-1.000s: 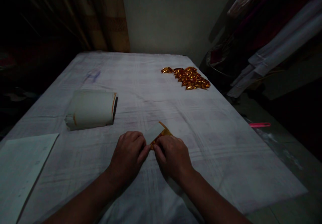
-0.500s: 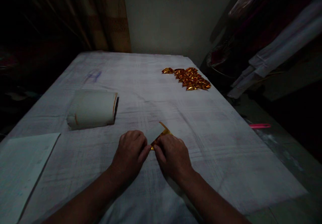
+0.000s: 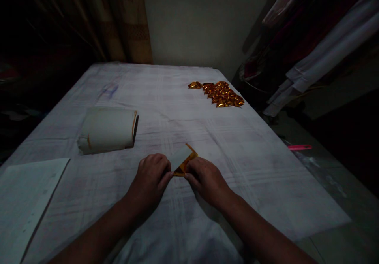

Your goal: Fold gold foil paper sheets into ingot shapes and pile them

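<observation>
Foil-faced paper (image 3: 181, 156) lies on the near middle part of the plaid cloth (image 3: 166, 110), directly between the left hand (image 3: 153, 173) and the right hand (image 3: 205, 177). Its pale face shows on the far-left portion; gold shows along the far-right margin and on the part nearest the body.

Finger state: both hands are grasping the paper. Left thumb and curled fingers pinch the near-left corner. Right thumb and curled fingers grip the right side and cover part of it. The exact contact under the right fingers is hidden.

Governing relation: a short gold near edge spans crosswise from thumb to thumb. The boundary between pale face and gold runs obliquely, from the left thumb away toward the far right. The pale part therefore extends forward of the fingertips, away from the body. Neither hand is clearly nearer, as both touch the piece; the right overlaps more of it. The full long axis cannot be determined, because the fingers conceal the right end.

Surroundings: a cluster of gold foil pieces (image 3: 223, 94) rests beyond the hands, toward the far-right edge of the cloth. A pale folded bundle (image 3: 109, 129) lies forward and left of the left hand. A white sheet (image 3: 29, 197) occupies the near-left side, well apart from both hands.
</observation>
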Tool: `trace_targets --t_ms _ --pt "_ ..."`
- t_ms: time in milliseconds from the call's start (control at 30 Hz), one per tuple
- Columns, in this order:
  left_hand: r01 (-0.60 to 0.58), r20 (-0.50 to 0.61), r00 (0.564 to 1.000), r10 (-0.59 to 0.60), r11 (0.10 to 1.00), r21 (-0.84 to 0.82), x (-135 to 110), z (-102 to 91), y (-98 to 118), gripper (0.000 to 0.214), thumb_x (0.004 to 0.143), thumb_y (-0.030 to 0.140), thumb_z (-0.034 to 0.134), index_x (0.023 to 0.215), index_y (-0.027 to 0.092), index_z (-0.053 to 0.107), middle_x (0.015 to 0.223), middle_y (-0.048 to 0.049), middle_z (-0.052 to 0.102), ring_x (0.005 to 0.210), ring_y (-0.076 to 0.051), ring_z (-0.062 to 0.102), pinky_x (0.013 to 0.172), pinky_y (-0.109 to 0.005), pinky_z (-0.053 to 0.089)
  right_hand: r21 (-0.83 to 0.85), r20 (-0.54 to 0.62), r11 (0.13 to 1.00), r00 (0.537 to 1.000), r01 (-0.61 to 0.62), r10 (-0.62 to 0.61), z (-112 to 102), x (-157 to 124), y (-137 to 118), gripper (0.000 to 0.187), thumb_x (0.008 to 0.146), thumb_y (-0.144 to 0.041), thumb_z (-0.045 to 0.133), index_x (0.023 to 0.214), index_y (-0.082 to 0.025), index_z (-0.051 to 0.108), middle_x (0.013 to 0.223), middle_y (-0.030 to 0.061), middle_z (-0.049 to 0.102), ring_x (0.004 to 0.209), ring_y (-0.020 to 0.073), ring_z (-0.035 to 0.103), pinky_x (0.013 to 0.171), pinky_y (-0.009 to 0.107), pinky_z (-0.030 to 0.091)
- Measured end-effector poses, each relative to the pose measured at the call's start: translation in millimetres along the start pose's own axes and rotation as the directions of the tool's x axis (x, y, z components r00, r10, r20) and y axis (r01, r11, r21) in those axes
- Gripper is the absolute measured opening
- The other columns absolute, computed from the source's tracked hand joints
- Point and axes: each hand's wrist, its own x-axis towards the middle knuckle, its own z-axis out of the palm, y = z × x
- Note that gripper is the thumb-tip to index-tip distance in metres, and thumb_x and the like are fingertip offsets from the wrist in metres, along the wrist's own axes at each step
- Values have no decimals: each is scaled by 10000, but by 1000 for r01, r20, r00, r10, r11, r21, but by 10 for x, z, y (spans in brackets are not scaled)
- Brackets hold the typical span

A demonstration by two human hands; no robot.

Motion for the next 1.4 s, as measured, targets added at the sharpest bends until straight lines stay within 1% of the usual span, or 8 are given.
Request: trace_targets --t_ms 233,400,500,600,900,967,1167,1400 --pt "-52 -16 999 52 999 -8 -5 -54 -44 90 953 180 506 919 217 581 925 -20 638 896 -213 573 839 -398 441 20 -29 1000 1000 -12 13 46 4 29 179 802 -89 697 775 -212 570 807 -2 628 752 164 562 688 278 388" --pt "-184 -99 975 197 974 131 -100 -35 82 223 994 207 477 1139 226 645 1085 -71 698 979 -240 606 871 -425 462 -8 -23 1000 1000 -17 17 54 15 36 155 818 -107 689 767 -209 584 812 6 635 754 166 558 696 287 386" --pt "-269 -68 955 287 942 204 -183 31 181 273 999 229 488 1213 220 657 1152 -81 714 1065 -255 602 938 -447 441 5 -13 1000 1000 -11 11 56 26 43 141 839 -124 679 768 -210 592 820 9 644 768 166 569 707 288 399" --pt "-271 -60 953 299 922 277 -244 98 201 313 1008 294 496 1263 209 655 1229 -76 714 1162 -277 581 1008 -473 389 17 -29 1000 1000 -3 4 84 24 56 138 845 -141 687 774 -215 594 812 6 644 768 167 573 708 288 406" --pt "-339 22 935 355 873 352 -191 16 53 324 1020 336 479 1283 212 622 1276 -55 703 1212 -272 570 1029 -451 361 45 -188 982 967 182 -170 -13 -134 208 133 899 -101 564 935 -213 626 919 49 683 852 194 612 769 318 461" --pt "-376 76 925 372 868 325 -112 -68 12 276 1007 300 503 1238 208 625 1250 -53 706 1205 -261 572 1021 -436 373 -14 -206 977 955 214 -212 -90 -158 268 210 882 -75 565 1021 -214 638 1027 69 709 946 220 618 824 354 463" --pt "-472 223 882 416 792 388 187 -271 8 153 994 180 499 1008 208 650 988 -41 723 987 -228 627 905 -405 416 -154 -35 934 943 322 -330 -233 -79 350 339 878 -77 590 1163 -242 673 1265 80 692 1121 256 603 890 412 448" --pt "-405 207 914 350 752 519 301 -99 222 144 920 101 522 896 158 651 743 -67 661 697 -216 595 674 -362 393 -157 -29 915 925 371 -379 -217 23 379 340 870 -119 619 1191 -208 689 1218 102 698 1084 259 614 882 416 464"
